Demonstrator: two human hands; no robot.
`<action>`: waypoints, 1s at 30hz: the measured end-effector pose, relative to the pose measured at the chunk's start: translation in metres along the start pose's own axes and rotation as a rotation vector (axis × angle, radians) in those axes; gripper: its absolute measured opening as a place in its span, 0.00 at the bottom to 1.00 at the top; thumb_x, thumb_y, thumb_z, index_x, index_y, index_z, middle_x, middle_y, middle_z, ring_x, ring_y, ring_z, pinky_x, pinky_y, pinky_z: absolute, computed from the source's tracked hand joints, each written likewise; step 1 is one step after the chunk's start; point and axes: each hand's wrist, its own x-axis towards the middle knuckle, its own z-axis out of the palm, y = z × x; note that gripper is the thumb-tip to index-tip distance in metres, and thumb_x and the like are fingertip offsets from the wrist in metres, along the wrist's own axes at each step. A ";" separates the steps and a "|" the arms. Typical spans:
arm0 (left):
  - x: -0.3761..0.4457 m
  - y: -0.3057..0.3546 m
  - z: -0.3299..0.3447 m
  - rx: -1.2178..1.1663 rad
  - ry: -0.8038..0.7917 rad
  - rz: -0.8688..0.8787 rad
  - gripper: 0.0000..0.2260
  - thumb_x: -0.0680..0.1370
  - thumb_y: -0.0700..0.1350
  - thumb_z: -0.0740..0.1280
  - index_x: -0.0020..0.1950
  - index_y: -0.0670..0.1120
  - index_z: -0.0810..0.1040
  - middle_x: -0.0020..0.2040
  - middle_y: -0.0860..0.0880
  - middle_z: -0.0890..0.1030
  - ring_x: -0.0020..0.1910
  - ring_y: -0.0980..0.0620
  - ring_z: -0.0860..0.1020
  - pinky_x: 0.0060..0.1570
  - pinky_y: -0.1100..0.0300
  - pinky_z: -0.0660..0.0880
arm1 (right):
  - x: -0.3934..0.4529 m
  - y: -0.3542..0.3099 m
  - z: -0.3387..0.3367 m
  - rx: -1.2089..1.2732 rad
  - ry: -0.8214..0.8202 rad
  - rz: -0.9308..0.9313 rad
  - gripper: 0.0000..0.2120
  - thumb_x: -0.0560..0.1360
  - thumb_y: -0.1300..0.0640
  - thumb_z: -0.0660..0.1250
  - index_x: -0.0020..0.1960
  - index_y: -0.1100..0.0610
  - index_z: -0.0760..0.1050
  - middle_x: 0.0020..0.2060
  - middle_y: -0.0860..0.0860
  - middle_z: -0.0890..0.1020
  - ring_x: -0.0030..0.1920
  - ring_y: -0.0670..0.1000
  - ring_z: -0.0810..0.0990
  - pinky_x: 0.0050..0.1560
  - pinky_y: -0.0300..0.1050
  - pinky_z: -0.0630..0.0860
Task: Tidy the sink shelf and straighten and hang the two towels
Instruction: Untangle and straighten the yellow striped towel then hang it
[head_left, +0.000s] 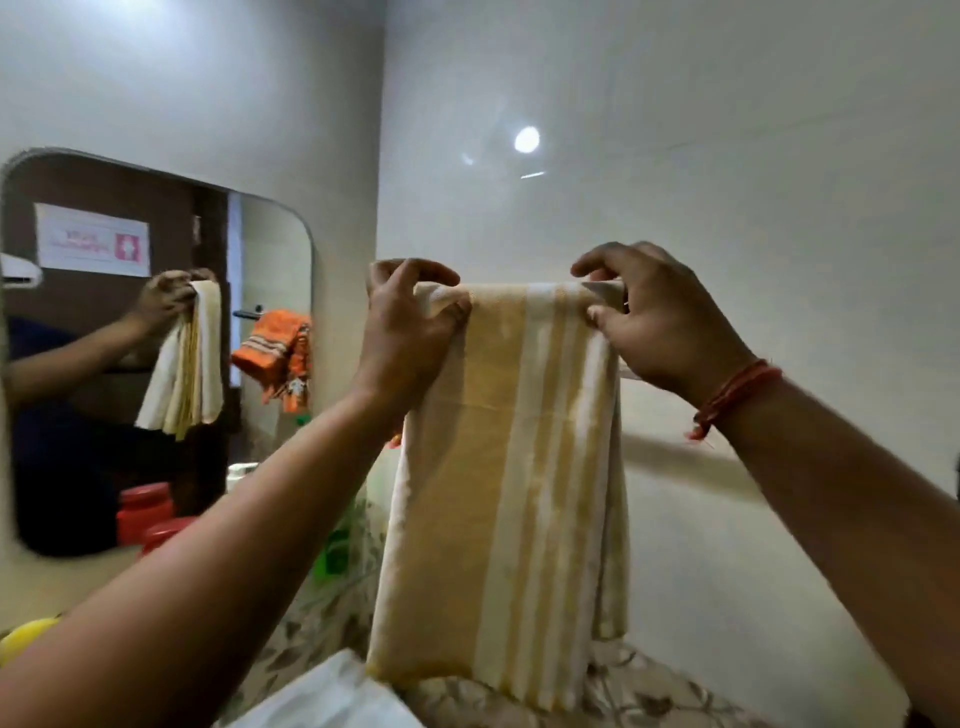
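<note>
Both hands, left (410, 317) and right (660, 317), pinch the towel's (514, 467) top fold; uneven release risks it slipping askew

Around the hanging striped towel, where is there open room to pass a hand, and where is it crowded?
Open: bare wall right of the yellow striped towel, under the right hand, and above both hands. Crowded: left of the towel, below the left hand, where green bottles and red containers sit beside the mirror.
</note>
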 end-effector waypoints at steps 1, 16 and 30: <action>0.012 0.005 0.018 -0.012 -0.002 0.010 0.07 0.76 0.45 0.73 0.52 0.53 0.78 0.61 0.49 0.69 0.57 0.55 0.72 0.56 0.72 0.69 | 0.011 0.008 -0.009 -0.035 -0.005 0.020 0.16 0.75 0.65 0.66 0.60 0.52 0.77 0.55 0.52 0.74 0.48 0.45 0.73 0.52 0.33 0.66; 0.098 -0.024 0.173 0.186 -0.233 0.171 0.06 0.79 0.51 0.69 0.48 0.50 0.76 0.51 0.51 0.70 0.43 0.57 0.73 0.40 0.70 0.66 | 0.105 0.078 -0.026 -1.035 -0.502 -0.049 0.13 0.69 0.71 0.66 0.41 0.59 0.64 0.48 0.58 0.68 0.31 0.54 0.70 0.27 0.42 0.63; 0.079 -0.035 0.155 0.516 -0.685 0.463 0.27 0.84 0.61 0.48 0.35 0.46 0.71 0.36 0.46 0.73 0.42 0.44 0.75 0.43 0.54 0.69 | 0.066 0.078 0.030 -0.949 -0.634 -0.008 0.10 0.80 0.59 0.59 0.57 0.49 0.73 0.43 0.47 0.72 0.40 0.52 0.74 0.41 0.48 0.73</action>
